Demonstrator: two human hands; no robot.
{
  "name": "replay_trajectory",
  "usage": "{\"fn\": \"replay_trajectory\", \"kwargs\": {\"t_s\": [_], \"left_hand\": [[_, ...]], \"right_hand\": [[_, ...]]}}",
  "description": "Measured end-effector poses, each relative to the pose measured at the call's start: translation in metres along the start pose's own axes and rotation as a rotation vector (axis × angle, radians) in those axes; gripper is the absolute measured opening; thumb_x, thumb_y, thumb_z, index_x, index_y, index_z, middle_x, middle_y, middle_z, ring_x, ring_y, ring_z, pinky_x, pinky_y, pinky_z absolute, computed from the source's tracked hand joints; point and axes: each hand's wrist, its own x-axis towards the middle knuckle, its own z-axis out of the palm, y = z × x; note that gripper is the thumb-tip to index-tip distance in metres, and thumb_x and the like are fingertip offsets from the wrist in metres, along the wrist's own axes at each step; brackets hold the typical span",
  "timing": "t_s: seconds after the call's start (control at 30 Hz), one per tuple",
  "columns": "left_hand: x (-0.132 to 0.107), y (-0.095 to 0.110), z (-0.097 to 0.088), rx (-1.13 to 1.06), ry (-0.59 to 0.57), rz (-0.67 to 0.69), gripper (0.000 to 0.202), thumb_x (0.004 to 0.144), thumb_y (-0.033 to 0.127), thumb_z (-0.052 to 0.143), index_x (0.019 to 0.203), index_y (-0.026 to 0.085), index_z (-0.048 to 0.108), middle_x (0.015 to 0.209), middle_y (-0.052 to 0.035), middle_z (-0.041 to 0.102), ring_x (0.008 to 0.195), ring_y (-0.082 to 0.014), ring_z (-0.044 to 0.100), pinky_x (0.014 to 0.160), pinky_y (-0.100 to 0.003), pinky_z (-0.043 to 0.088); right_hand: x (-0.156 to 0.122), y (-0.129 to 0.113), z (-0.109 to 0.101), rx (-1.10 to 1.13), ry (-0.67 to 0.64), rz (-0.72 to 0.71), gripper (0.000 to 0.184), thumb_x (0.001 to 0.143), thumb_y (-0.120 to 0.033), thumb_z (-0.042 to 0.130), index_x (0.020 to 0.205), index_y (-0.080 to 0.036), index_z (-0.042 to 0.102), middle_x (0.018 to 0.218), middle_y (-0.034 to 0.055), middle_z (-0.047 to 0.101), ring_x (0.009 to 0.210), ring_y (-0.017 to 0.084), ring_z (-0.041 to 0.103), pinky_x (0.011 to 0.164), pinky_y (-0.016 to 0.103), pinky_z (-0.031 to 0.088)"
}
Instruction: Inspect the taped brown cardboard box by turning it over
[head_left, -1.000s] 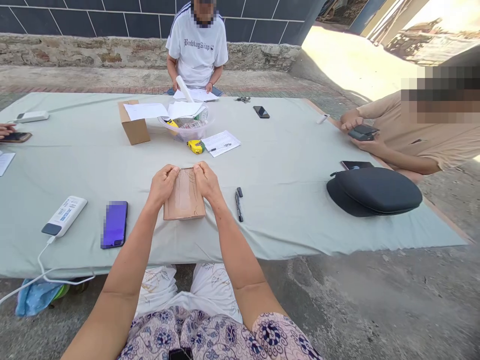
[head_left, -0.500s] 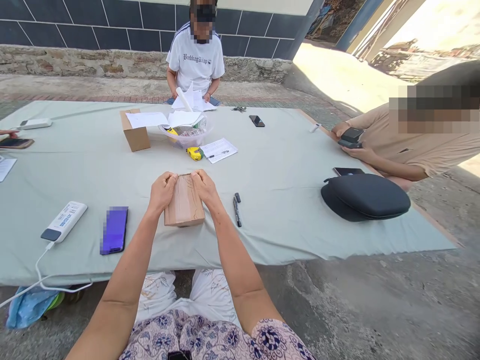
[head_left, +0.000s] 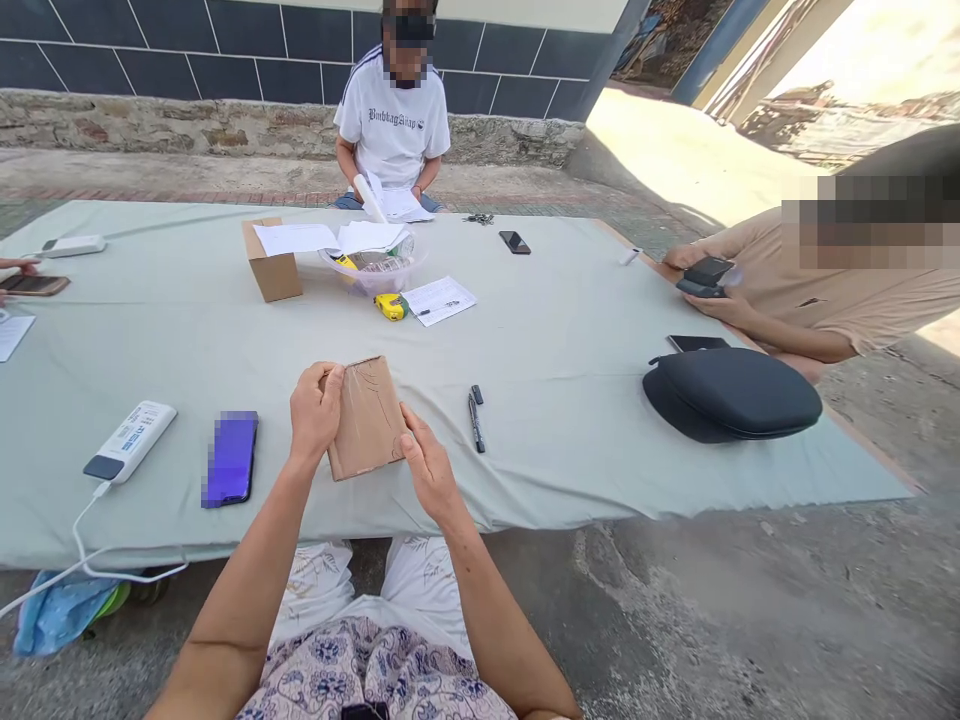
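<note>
A flat brown cardboard piece (head_left: 367, 415) with pen lines on it is lifted a little above the pale green cloth (head_left: 570, 340). My left hand (head_left: 315, 412) grips its left edge, fingers curled round it. My right hand (head_left: 427, 465) holds its lower right corner, thumb against the card. A black marker (head_left: 476, 422) lies on the cloth just right of my hands, and its cap (head_left: 477, 394) rests beside it.
A purple phone (head_left: 231, 458) and a white power bank (head_left: 129, 440) with a cable lie to the left. A black case (head_left: 735, 392) sits on the right. Farther off stand a cardboard box (head_left: 273, 265), a clear bowl (head_left: 373, 264), a yellow tape measure (head_left: 391, 306) and papers. Other people sit around.
My right hand has slid from the card's far edge down to its near right corner. The card has tilted up off the cloth.
</note>
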Motion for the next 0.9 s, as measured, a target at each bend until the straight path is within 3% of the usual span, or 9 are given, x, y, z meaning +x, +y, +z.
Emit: {"fn": "replay_trajectory", "kwargs": {"t_s": [0.17,0.3,0.4,0.53,0.63,0.7,0.8,0.9], "left_hand": [[-0.050,-0.011,-0.004,0.086,0.186,0.223,0.031,0.097,0.038,0.046,0.113,0.018,0.065,0.115,-0.0117,0.068,0.112,-0.0235,0.061,0.099,-0.038,0.048],[-0.092,-0.010,-0.005,0.157,0.182,0.331,0.036,0.096,0.037,0.054,0.126,0.017,0.061,0.122,-0.0141,0.065,0.117,-0.0251,0.060,0.104,-0.040,0.049],[-0.105,-0.012,-0.003,0.093,0.108,0.276,0.037,0.094,0.039,0.057,0.125,0.018,0.060,0.121,-0.0141,0.065,0.116,-0.0257,0.061,0.101,-0.042,0.052],[-0.096,-0.022,-0.005,-0.050,-0.067,0.021,0.034,0.092,0.046,0.056,0.114,0.020,0.061,0.112,-0.0107,0.067,0.104,-0.0233,0.066,0.084,-0.037,0.057],[-0.082,-0.027,-0.013,-0.117,-0.107,-0.093,0.042,0.091,0.053,0.055,0.117,0.020,0.060,0.103,-0.0088,0.069,0.096,-0.0217,0.068,0.082,-0.036,0.057],[-0.073,-0.026,-0.019,-0.147,-0.072,-0.081,0.052,0.092,0.056,0.055,0.129,0.021,0.055,0.110,-0.0105,0.068,0.103,-0.0226,0.068,0.084,-0.035,0.057],[-0.059,-0.020,-0.023,-0.155,-0.021,0.024,0.059,0.094,0.057,0.055,0.142,0.024,0.048,0.137,-0.0144,0.061,0.128,-0.0259,0.060,0.098,-0.038,0.053],[-0.045,-0.012,-0.017,-0.137,-0.059,0.066,0.061,0.095,0.060,0.053,0.145,0.026,0.045,0.152,-0.0143,0.051,0.139,-0.0283,0.053,0.107,-0.042,0.049]], "right_hand": [[0.006,0.006,-0.003,0.029,0.077,-0.002,0.057,0.097,-0.063,0.042,0.130,-0.023,0.066,0.141,0.0088,0.066,0.135,0.024,0.059,0.118,0.041,0.044],[0.012,0.001,-0.007,-0.014,0.308,-0.009,0.049,0.099,-0.058,0.038,0.113,-0.022,0.068,0.120,0.0089,0.074,0.116,0.022,0.067,0.105,0.040,0.051],[0.021,-0.014,-0.014,-0.056,0.369,-0.046,0.039,0.099,-0.051,0.041,0.111,-0.023,0.065,0.118,0.0079,0.073,0.115,0.021,0.066,0.107,0.040,0.049],[0.038,-0.036,-0.023,-0.194,0.234,-0.088,0.032,0.099,-0.046,0.042,0.107,-0.024,0.065,0.116,0.0075,0.072,0.113,0.022,0.063,0.104,0.039,0.048],[0.051,-0.045,-0.023,-0.262,0.131,-0.097,0.032,0.100,-0.044,0.038,0.101,-0.024,0.064,0.109,0.0070,0.070,0.107,0.021,0.062,0.099,0.037,0.048],[0.059,-0.047,-0.022,-0.274,0.101,-0.076,0.031,0.101,-0.042,0.036,0.099,-0.024,0.062,0.107,0.0061,0.069,0.104,0.021,0.061,0.096,0.035,0.046],[0.067,-0.046,-0.021,-0.263,0.091,-0.036,0.030,0.101,-0.039,0.034,0.099,-0.024,0.060,0.105,0.0045,0.068,0.101,0.020,0.060,0.094,0.034,0.045],[0.070,-0.045,-0.023,-0.247,0.088,-0.022,0.030,0.101,-0.040,0.034,0.098,-0.024,0.059,0.104,0.0039,0.068,0.099,0.019,0.059,0.092,0.033,0.044]]}}
